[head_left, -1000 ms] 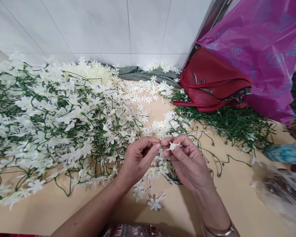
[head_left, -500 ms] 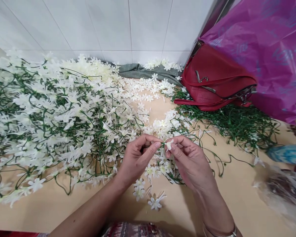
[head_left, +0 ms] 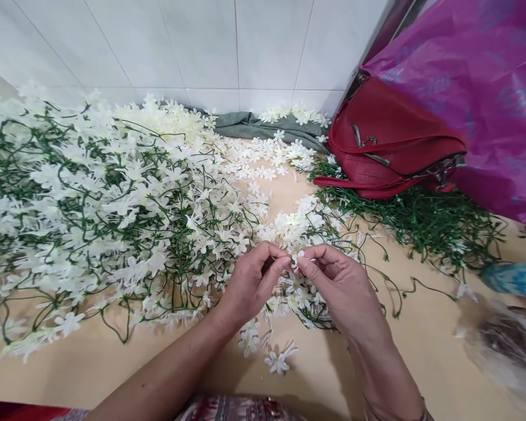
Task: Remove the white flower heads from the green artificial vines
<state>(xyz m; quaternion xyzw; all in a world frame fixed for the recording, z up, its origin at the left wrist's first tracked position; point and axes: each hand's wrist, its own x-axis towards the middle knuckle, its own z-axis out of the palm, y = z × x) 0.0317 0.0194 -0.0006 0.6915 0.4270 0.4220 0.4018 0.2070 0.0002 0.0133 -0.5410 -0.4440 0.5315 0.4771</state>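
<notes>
In the head view, both hands meet low and just right of centre, at about 5 o'clock of the picture, clamped by thumb and forefinger on a small white artificial flower with thin petals [head_left: 297, 258]. The left hand [head_left: 252, 287] comes up from 7 o'clock, wrist fairly straight, knuckles raised and fingers curled; the right hand [head_left: 344, 292] comes up from 5 o'clock, bent inward, its thumb pressing towards the forefinger. The fingertips are nearly touching, and exactly which part the left ones pinch is too small to tell.

From the flower, a broad heap of white artificial blossoms on green wiry stems [head_left: 114, 216] spreads at 9 to 11 o'clock over the beige worktop [head_left: 158, 374]. Loose white blossoms [head_left: 263, 158] lie at 11 to 12 o'clock, a soft red handbag [head_left: 394, 134] at 2 o'clock, and a tangle of bare green stems [head_left: 438, 225] near 3 o'clock.
</notes>
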